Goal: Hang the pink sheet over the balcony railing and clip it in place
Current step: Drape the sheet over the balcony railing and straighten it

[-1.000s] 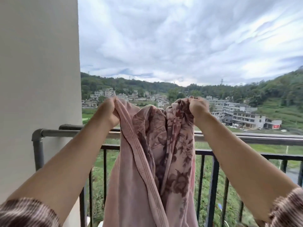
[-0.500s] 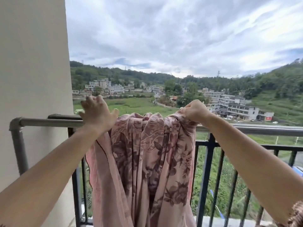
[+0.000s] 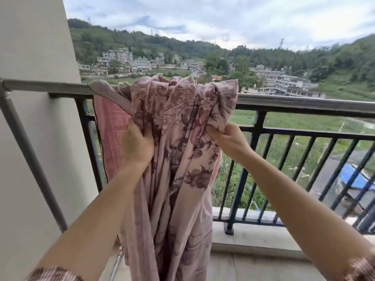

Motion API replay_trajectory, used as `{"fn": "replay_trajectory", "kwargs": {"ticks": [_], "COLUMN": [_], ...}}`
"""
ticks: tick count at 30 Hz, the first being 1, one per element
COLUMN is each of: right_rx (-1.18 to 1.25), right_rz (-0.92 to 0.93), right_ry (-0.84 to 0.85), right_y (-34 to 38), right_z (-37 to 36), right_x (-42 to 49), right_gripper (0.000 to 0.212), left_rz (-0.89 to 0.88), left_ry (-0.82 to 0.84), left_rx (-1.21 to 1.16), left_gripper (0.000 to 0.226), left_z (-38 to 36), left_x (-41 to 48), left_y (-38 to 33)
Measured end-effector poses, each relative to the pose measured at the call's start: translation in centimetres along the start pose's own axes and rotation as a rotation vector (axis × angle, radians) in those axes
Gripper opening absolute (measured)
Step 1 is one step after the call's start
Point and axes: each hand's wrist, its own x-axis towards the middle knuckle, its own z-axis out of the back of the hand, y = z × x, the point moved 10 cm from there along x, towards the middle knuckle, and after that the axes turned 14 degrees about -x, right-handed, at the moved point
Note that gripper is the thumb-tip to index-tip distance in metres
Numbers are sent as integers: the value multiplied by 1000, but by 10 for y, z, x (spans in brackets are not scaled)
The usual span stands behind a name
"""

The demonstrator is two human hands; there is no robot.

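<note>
The pink sheet point(image 3: 178, 122), printed with dark flowers, lies bunched in folds over the grey metal top rail point(image 3: 304, 102) of the balcony railing. Its near half hangs down toward the floor, and a plainer pink part hangs on the outer side at the left. My left hand point(image 3: 138, 145) grips the folds below the rail on the left. My right hand point(image 3: 225, 138) pinches the sheet's right edge below the rail. No clip is in view.
A white wall point(image 3: 36, 57) closes the left side. A slanted grey pipe point(image 3: 30, 151) runs from the rail's left end down to the floor. Black vertical bars point(image 3: 247, 165) stand on a concrete ledge point(image 3: 253, 238). Beyond are fields and buildings.
Both hands have dropped from the top of the rail to grip the hanging folds below it. The sheet now rests across the rail, and my view has tilted downward.
</note>
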Motion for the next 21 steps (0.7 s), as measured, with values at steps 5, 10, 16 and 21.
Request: {"fn": "replay_trajectory", "kwargs": {"ticks": [5, 10, 16, 21], "right_rx": [183, -131, 27, 310], "right_rz": [46, -107, -259, -492], "right_ry": [-290, -413, -268, -199], "right_y": [36, 46, 10, -37], "right_z": [63, 116, 103, 122], "right_x": [27, 55, 30, 22], "right_gripper": [19, 29, 41, 28], "left_rz": [-324, -87, 12, -429], "left_ry": [-144, -43, -216, 77], "left_rx": [8, 192, 203, 311], "left_gripper": [28, 35, 41, 45], "left_z": [43, 48, 56, -13], "left_x": [39, 120, 95, 57], "left_y": [-75, -66, -35, -103]}}
